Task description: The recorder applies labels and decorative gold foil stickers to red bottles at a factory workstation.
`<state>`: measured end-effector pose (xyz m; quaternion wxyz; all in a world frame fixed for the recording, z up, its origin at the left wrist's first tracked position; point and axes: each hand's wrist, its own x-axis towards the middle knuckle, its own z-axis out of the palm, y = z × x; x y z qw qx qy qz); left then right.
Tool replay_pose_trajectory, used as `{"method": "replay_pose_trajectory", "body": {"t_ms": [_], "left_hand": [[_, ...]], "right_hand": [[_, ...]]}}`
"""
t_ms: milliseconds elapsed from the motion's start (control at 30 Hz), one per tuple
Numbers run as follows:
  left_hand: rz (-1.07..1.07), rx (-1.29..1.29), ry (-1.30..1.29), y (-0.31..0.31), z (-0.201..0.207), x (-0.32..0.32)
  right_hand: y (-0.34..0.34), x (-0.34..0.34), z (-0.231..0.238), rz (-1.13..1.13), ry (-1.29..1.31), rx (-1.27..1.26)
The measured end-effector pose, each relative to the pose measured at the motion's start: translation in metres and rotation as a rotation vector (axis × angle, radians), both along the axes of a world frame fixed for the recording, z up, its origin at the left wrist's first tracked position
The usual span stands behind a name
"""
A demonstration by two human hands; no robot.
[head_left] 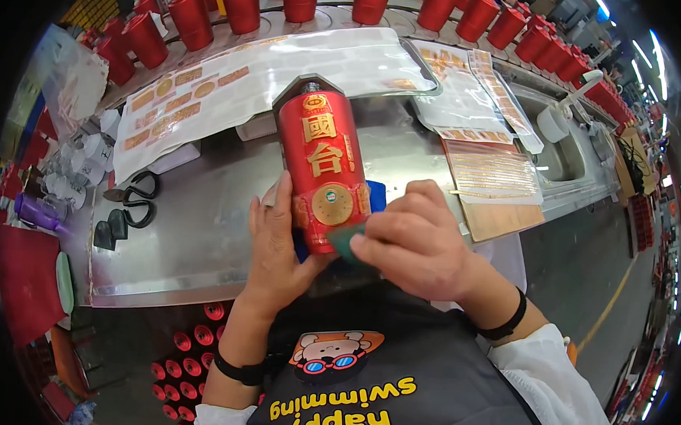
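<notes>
Red bottle [321,170], desk near edge: left hand [277,244] clasps it; right hand [415,242] pinches green scraper [344,241], smoothing round label; next, even pressure.

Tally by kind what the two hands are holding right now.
red bottle: 1, in the left hand
green flat tool: 1, in the right hand, pressed to the bottle's lower label
Total: 2
</notes>
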<state>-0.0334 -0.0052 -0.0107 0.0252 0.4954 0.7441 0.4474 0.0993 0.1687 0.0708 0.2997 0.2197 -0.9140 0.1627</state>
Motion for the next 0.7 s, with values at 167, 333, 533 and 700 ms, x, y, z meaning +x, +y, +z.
{"method": "replay_pose_trajectory", "body": {"t_ms": [167, 333, 533, 700], "left_hand": [[0.117, -0.047, 0.246, -0.004, 0.013, 0.003], [0.165, -0.04, 0.32, -0.003, 0.018, 0.005], [0.176, -0.039, 0.299, -0.002, 0.014, 0.006], [0.157, -0.042, 0.277, 0.0, 0.015, 0.008]], "right_hand": [[-0.007, 0.0, 0.013, 0.059, -0.052, 0.009], [-0.012, -0.002, 0.013, 0.173, -0.195, 0.056], [-0.011, -0.002, 0.004, 0.029, -0.089, 0.057], [-0.003, -0.001, -0.009, -0.064, 0.096, -0.026]]}}
